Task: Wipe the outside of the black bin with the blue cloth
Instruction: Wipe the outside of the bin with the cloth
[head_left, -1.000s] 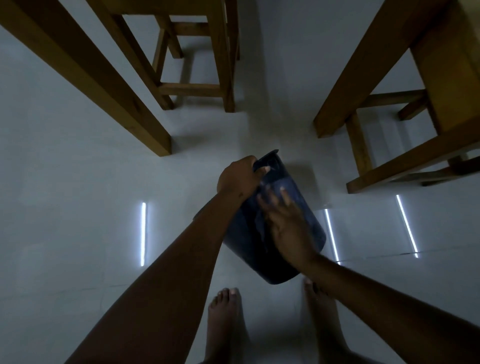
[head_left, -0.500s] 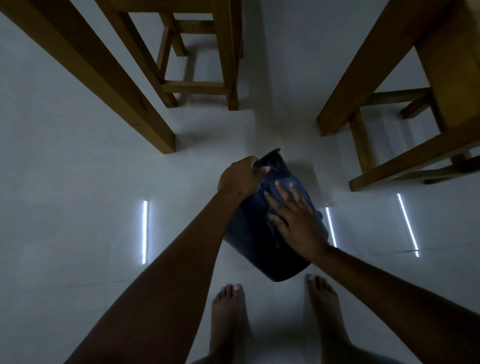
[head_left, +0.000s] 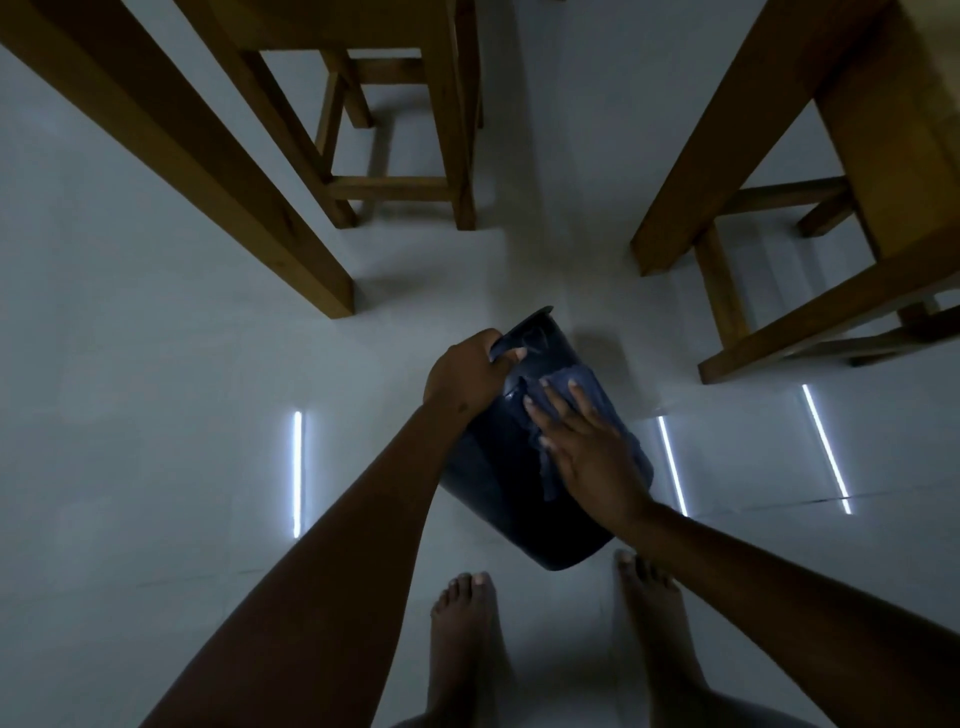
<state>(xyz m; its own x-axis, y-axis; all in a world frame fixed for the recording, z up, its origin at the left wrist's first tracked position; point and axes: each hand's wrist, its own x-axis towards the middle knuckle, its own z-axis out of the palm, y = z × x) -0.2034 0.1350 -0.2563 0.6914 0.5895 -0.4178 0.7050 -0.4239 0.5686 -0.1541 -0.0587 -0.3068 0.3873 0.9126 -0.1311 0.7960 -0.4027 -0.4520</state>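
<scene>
The black bin (head_left: 498, 488) hangs tilted above the pale floor, its rim pointing away from me and its base toward my feet. My left hand (head_left: 465, 376) grips the rim at the top left. The blue cloth (head_left: 582, 382) lies on the bin's upper side wall, partly covered. My right hand (head_left: 587, 452) lies flat on the cloth with fingers spread, pressing it against the bin.
Wooden table legs (head_left: 208, 171) stand at the left and a wooden stool (head_left: 400, 182) behind. More wooden furniture (head_left: 779, 208) stands at the right. My bare feet (head_left: 467, 639) are on the tiled floor (head_left: 156, 415), which shows bright light reflections.
My right hand has slid with the cloth up the bin's side toward the rim. The left hand keeps its grip on the rim, and the bin stays tilted.
</scene>
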